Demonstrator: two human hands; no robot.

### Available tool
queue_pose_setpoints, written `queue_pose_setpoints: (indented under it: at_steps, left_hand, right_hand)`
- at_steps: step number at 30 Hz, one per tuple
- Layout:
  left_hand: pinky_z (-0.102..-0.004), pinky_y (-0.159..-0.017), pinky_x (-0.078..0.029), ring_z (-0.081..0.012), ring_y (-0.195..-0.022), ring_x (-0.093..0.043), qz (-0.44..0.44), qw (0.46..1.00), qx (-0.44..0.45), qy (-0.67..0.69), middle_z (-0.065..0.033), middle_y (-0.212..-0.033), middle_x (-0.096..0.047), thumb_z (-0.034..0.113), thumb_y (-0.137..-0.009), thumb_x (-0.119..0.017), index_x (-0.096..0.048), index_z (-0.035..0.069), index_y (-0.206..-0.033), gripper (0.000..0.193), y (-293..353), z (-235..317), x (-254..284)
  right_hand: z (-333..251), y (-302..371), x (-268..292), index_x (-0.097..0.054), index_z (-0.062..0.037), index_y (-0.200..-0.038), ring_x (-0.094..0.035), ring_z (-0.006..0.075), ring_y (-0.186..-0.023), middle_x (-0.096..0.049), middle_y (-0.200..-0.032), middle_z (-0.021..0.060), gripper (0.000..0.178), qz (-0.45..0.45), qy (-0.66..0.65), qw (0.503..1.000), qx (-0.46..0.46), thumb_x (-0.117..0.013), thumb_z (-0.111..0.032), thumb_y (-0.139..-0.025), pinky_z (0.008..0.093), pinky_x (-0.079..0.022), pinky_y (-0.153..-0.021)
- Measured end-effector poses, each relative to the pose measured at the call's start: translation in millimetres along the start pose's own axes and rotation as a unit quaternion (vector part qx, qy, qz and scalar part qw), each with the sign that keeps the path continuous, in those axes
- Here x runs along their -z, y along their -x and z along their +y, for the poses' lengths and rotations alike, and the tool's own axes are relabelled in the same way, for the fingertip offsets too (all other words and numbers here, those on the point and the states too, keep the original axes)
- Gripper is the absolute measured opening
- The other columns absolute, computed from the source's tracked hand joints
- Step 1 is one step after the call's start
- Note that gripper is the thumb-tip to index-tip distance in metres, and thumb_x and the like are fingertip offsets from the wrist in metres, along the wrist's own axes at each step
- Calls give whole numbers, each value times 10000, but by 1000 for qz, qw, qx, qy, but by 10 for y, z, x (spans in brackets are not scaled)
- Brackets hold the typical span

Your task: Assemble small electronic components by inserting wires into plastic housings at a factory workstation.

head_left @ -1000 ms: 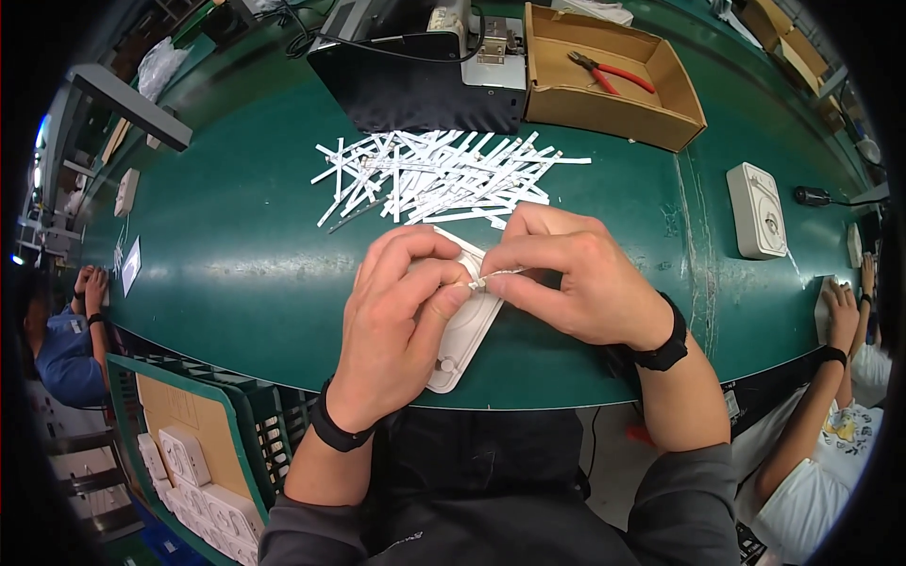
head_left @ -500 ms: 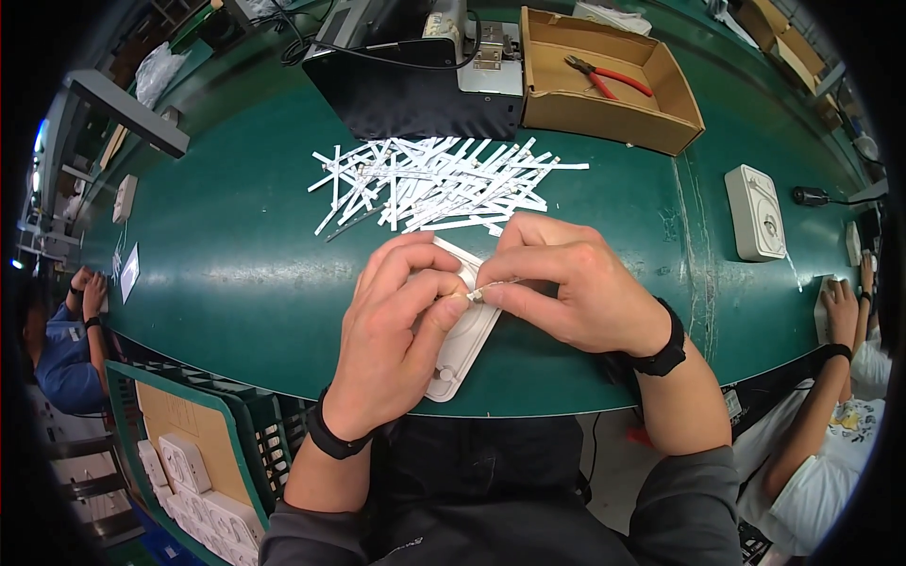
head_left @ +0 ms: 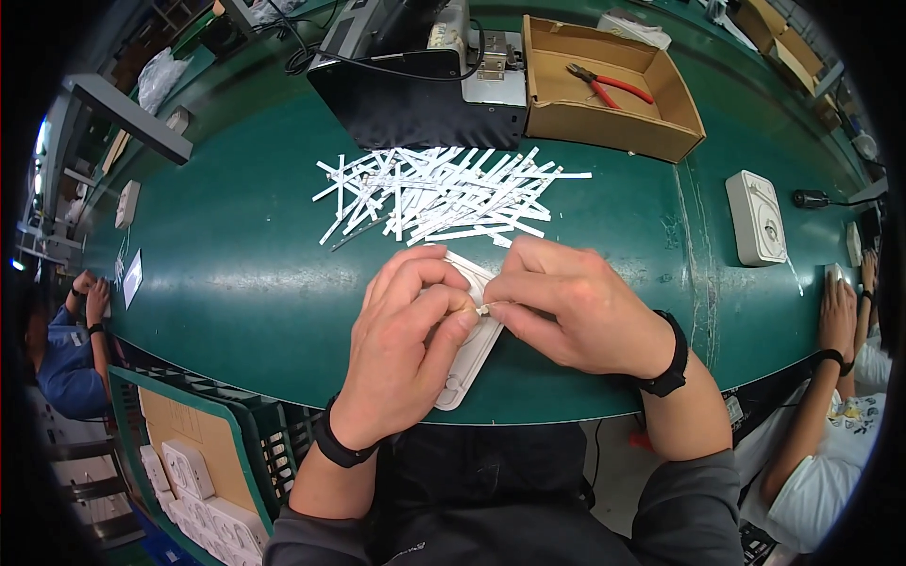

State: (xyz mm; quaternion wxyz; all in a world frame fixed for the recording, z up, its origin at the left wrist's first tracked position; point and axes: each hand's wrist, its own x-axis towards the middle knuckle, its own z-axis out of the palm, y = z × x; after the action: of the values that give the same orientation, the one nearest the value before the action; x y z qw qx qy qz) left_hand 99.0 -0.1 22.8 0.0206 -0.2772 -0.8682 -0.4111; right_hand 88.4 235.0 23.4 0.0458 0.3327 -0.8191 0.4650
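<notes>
My left hand (head_left: 406, 330) and my right hand (head_left: 590, 307) meet fingertip to fingertip above a white plastic casing (head_left: 462, 382). Pinched between them is a small white connector (head_left: 483, 309); its finer details are too small to make out. The casing lies slanted near the front edge of the table, its left side partly covered by my left hand. Just beyond my hands spreads a loose pile of narrow white strips (head_left: 444, 193).
Behind the strips stands a black machine (head_left: 406, 104). A cardboard box (head_left: 613, 132) with red-handled cutters (head_left: 609, 87) is beside it. Another white casing (head_left: 755, 222) stands at right. A green crate (head_left: 175, 396) holding casings is at lower left. Co-workers' hands (head_left: 835, 316) show at both sides.
The whole view has shifted slightly, so the table things appear a little lower. Both my hands keep their pinch on the small connector, with only slight finger movement.
</notes>
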Motion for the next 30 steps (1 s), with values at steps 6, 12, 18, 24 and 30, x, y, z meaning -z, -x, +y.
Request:
queue_pose_setpoints:
  at_steps: [6,12,18,24,30]
  left_hand:
    - [-470,-1071,-465,-357,-1290,-600,-11,1000,-5,14,-75,-1137,-656,110,-992,-686,-695,43,-966,73,-3,-14,13]
    - [-448,-1037,-485,-340,-1274,-603,-22,999,18,44,-65,-1102,-652,97,-992,-698,-688,46,-959,62,-10,-21,44]
    - [-448,-1024,-494,-336,-1264,-606,-27,998,27,48,-63,-1088,-651,92,-988,-702,-682,46,-950,62,-4,-19,47]
    - [-441,-1066,-464,-345,-1251,-584,-29,997,43,61,-97,-1101,-642,72,-968,-722,-693,14,-950,68,-53,1,21]
    - [-438,-977,-516,-344,-1181,-646,15,1000,13,18,-72,-1089,-661,52,-927,-752,-714,33,-933,43,-46,-8,24]
  right_hand:
    - [89,-14,6,-748,-7,-1035,-629,280,-821,-623,-897,106,102,-32,-63,998,-2,-763,-12,-934,375,-510,-719]
    - [93,-19,-64,-746,-6,-1047,-615,280,-827,-615,-904,109,105,-24,-83,996,-9,-755,-12,-943,375,-503,-731]
    - [82,-8,-103,-747,-10,-1054,-605,279,-818,-605,-901,106,110,-21,-90,996,-18,-749,-5,-944,376,-499,-724]
    - [101,9,-85,-749,-17,-1061,-608,283,-819,-599,-892,106,118,-26,-94,994,-44,-746,1,-944,376,-498,-719]
    - [40,-55,-77,-761,-25,-1077,-641,283,-842,-629,-915,102,134,-13,-48,999,-16,-745,1,-946,388,-516,-734]
